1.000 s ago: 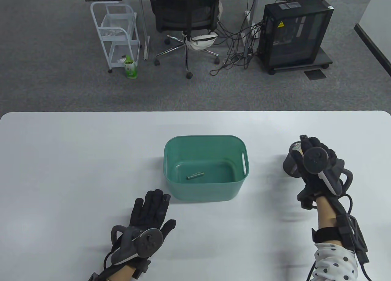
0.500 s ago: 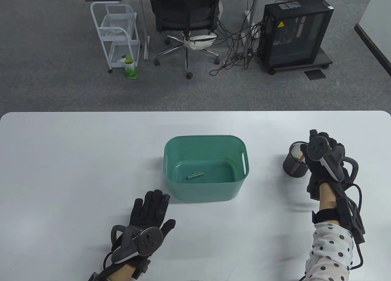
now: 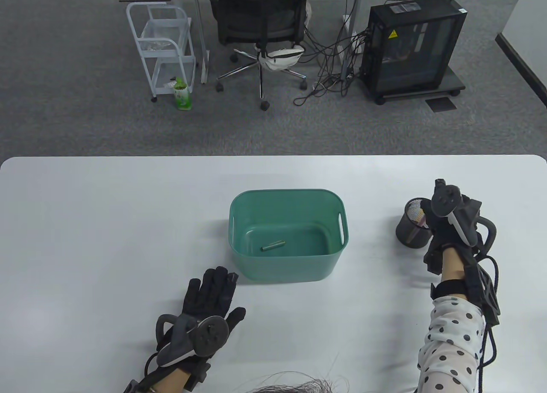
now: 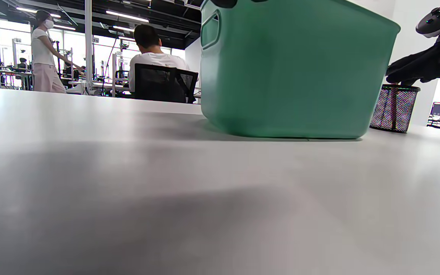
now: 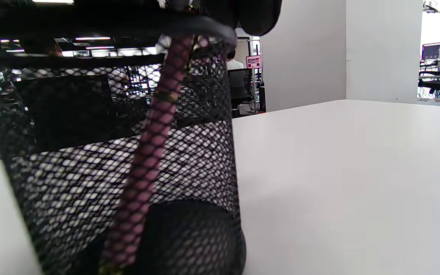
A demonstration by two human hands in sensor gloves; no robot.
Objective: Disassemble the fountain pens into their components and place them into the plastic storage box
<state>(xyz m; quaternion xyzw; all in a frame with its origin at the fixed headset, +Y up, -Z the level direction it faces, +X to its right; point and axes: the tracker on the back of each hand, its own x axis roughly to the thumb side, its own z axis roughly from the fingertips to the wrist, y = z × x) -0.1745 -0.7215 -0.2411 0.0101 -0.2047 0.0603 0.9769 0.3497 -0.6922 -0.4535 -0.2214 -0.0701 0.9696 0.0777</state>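
Currently left hand [image 3: 208,301] flat on table [image 3: 107,222], fingers straight, holding nothing, beside green storage box [image 3: 288,234] with one pen part [image 3: 273,245] inside; right hand [image 3: 446,222] reaching into mesh pen cup [image 3: 411,228] containing pink pen [image 5: 147,152], grip not visible.

One green box [image 3: 287,205], one mesh cup [image 3: 410,234], one pink pen [image 5: 147,152], one pen part [image 3: 273,245].

Both hands wear black sensor gloves with padded finger segments. The left hand [image 3: 209,292] carries a grey, round-faced tracker with small buttons; the right hand [image 3: 444,234] bears a dark tracker with a white underside. Black straps circle bare wrists, black cables loop off them, and the right sleeve [image 3: 455,346] is white with black dots.
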